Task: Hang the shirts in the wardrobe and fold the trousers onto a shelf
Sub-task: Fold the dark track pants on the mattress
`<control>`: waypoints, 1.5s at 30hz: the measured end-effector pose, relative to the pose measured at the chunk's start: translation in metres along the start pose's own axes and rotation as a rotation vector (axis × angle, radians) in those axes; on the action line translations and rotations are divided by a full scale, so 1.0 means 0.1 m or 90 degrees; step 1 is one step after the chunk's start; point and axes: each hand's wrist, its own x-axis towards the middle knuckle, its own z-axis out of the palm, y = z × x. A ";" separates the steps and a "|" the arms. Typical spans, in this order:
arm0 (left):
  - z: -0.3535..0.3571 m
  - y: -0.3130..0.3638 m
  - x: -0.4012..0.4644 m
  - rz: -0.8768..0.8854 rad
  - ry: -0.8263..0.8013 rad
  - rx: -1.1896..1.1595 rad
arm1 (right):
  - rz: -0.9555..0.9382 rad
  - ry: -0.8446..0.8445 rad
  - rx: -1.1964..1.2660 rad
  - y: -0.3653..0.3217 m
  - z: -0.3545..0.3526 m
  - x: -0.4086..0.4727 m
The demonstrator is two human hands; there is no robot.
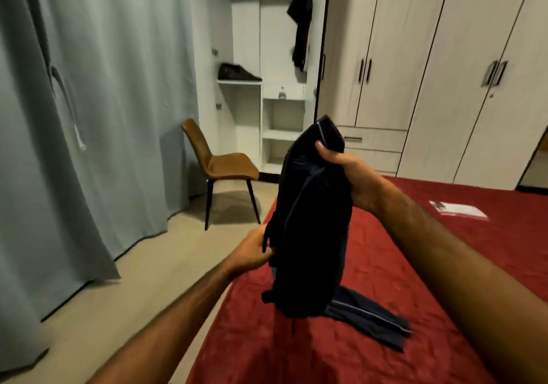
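Both hands (350, 173) on dark trousers (314, 220)

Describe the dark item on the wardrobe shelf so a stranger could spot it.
Look into the open wardrobe behind the brown chair. On its upper left shelf lies a dark folded garment, flat, unlike the dark clothing hanging beside it.

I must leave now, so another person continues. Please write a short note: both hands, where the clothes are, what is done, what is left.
Left hand pinches the lower edge of the dark trousers; right hand grips their top. They are half lifted, one end on the red bed.
Done: one dark garment hangs in the open wardrobe; another lies folded on its shelf.
Left: finish folding the trousers, shelve them.
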 end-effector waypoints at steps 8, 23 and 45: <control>-0.88 0.67 -0.21 -0.001 0.199 -0.241 | -0.205 0.068 -0.122 -0.92 -0.05 -0.34; -2.83 1.95 0.17 0.223 0.041 0.444 | -0.438 -0.039 -0.702 -1.38 -0.31 -0.35; -2.93 2.11 0.48 -0.129 -0.065 0.370 | -0.100 -0.032 -0.767 -1.57 -0.54 -0.23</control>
